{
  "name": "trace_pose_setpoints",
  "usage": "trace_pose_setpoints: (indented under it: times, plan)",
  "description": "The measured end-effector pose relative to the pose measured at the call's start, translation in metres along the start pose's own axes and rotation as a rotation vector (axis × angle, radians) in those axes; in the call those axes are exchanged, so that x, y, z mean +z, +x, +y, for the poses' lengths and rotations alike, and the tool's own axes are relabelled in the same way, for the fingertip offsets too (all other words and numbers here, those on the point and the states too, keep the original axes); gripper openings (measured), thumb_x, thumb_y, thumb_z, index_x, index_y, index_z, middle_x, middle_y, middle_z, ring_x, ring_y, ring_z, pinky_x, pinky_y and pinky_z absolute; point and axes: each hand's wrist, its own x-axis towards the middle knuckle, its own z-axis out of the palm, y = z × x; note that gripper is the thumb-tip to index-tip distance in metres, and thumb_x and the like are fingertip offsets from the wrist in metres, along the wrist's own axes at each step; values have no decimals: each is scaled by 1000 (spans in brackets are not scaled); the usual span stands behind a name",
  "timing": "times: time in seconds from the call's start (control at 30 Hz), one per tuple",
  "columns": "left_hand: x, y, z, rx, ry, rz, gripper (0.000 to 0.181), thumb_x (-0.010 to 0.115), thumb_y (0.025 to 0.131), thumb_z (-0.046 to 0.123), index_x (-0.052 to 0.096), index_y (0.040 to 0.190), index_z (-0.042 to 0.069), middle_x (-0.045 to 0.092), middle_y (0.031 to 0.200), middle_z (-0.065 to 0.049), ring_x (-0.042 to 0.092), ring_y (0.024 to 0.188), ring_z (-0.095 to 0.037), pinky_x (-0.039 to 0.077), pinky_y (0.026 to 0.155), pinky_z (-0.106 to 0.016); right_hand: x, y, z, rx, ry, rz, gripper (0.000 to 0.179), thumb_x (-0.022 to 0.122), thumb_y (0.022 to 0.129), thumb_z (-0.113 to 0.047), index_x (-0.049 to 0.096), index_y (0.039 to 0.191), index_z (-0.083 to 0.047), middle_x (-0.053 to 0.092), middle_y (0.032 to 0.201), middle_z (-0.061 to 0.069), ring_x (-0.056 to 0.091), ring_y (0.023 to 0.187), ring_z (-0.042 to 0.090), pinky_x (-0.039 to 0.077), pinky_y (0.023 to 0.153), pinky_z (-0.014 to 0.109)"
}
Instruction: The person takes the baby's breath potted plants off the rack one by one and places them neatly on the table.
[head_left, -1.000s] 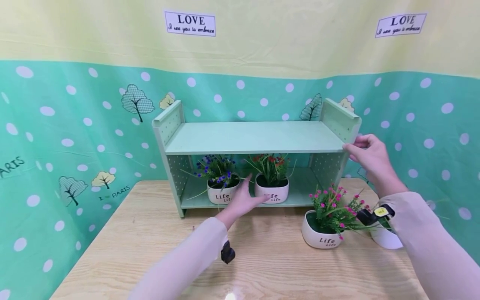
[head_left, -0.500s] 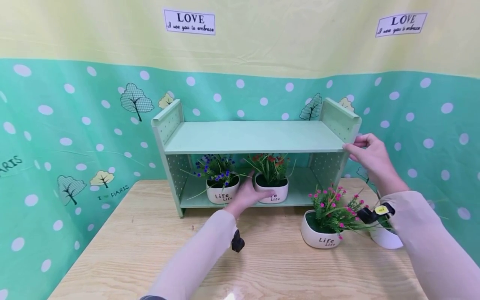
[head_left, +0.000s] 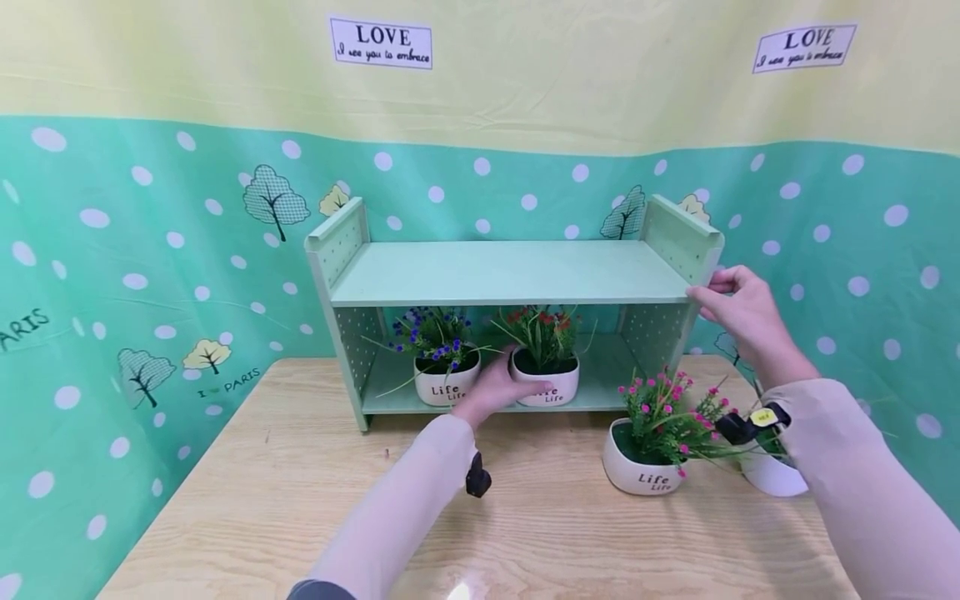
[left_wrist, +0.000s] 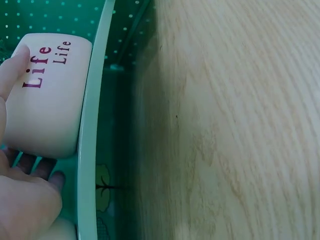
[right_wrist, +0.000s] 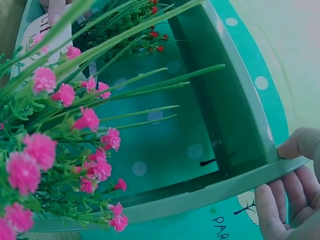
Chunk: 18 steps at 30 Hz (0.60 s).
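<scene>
My left hand [head_left: 497, 389] grips the white flowerpot [head_left: 558, 379] with red flowers on the lower board of a mint-green shelf [head_left: 495, 275]. In the left wrist view the thumb lies on the front of this pot [left_wrist: 55, 110], by the "Life" lettering, with the other fingers along its side. Beside that hand stands a white pot [head_left: 442, 387] with blue-purple flowers. At the shelf's right upright, my right hand [head_left: 738, 312] holds the edge. In the right wrist view, the right hand's thumb [right_wrist: 297, 142] lies on one side of the upright, fingers on the other.
A white pot [head_left: 637, 467] of pink flowers stands on the wooden table [head_left: 555, 533], right of centre. Another white pot [head_left: 776, 475] sits partly hidden behind the right forearm. A dotted green and yellow curtain [head_left: 480, 183] hangs behind the shelf.
My left hand has shifted slightly right and inward against the red-flower pot, its forearm following. The right hand stays on the shelf's upright, and the pots look unmoved.
</scene>
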Motion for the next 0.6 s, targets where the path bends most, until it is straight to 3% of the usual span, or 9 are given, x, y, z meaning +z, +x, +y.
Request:
trace_pose_setpoints:
  times: [0.3, 0.6]
  plan:
    - [2, -2, 2, 6, -13, 11, 99, 89, 73, 45, 38, 152, 18, 53, 142, -5, 51, 130, -22, 40, 109, -39, -1, 2, 0, -12, -14, 8, 26, 64, 98, -21, 45, 113, -12, 42, 111, 3, 51, 93, 9, 53, 80, 15]
    - [2, -12, 7, -4, 39, 38, 95, 91, 70, 44, 44, 148, 16, 56, 139, -4, 51, 129, -23, 41, 108, -39, -1, 0, 0, -9, -23, 1, 27, 64, 98, -22, 45, 115, -12, 42, 112, 3, 50, 94, 9, 53, 82, 16]
